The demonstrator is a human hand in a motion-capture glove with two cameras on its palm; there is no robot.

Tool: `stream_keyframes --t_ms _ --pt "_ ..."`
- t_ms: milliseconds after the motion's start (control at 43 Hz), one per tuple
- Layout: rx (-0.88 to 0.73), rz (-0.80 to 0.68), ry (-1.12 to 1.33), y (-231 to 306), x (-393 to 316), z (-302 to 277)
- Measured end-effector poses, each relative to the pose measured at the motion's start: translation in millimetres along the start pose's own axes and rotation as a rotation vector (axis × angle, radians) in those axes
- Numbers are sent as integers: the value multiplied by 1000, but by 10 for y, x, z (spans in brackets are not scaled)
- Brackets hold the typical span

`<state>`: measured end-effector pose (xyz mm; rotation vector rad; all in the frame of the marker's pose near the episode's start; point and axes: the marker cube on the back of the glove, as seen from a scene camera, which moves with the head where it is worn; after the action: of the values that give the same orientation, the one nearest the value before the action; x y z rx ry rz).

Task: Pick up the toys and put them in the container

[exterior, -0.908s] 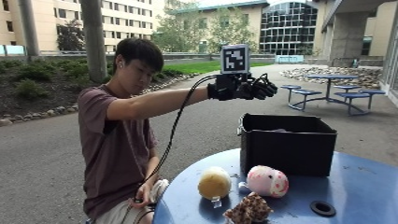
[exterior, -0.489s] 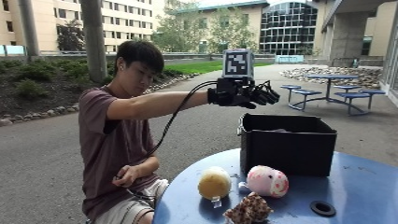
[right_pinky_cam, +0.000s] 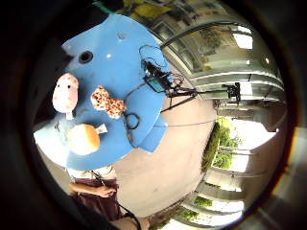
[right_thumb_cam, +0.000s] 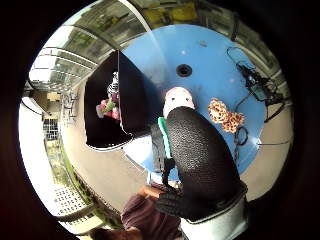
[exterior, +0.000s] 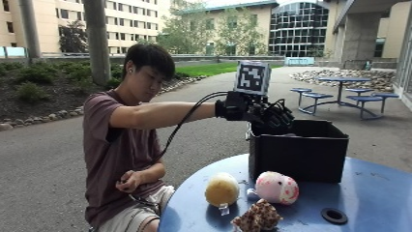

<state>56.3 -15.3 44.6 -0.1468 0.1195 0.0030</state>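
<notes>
My gloved right hand (exterior: 267, 115) hangs over the near rim of the black container (exterior: 302, 154), fingers drooping loosely and holding nothing. On the blue round table (exterior: 373, 193) in front of the container lie three toys: a yellow plush (exterior: 222, 189), a pink spotted plush (exterior: 277, 187) and a leopard-print toy (exterior: 257, 217). The little finger side palm view shows the same pink plush (right_pinky_cam: 65, 93), leopard-print toy (right_pinky_cam: 108, 102) and yellow plush (right_pinky_cam: 83, 139) from above. In the thumb side view my thumb (right_thumb_cam: 200, 155) covers part of the table, and pink and green toys (right_thumb_cam: 107, 107) lie inside the container (right_thumb_cam: 132, 95).
A black-rimmed hole (exterior: 334, 215) sits in the tabletop near the toys. Cables and a small device (right_pinky_cam: 156, 79) lie at the table's far edge. The person's bare left hand (exterior: 132, 181) rests at the lap, beside the table.
My right hand has come down from well above the container to just over its rim, and its fingers now point downward. The three toys on the table have not moved.
</notes>
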Motion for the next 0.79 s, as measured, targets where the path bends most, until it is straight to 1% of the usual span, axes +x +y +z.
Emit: stream_keyframes --t_ms 93,186,326,442,605,675,745,791 --pt "-39 6 -25 -77 111 159" --pt "-72 45 -44 -168 273 343" --pt "-129 82 -62 -282 503 743" --pt "-214 88 -52 -337 617 1217" --pt "-323 57 -29 -363 646 2034" --pt "-359 36 -56 -364 642 2319" --pt "-373 20 -112 -368 646 2551" --pt "-340 17 -163 -378 647 2666"
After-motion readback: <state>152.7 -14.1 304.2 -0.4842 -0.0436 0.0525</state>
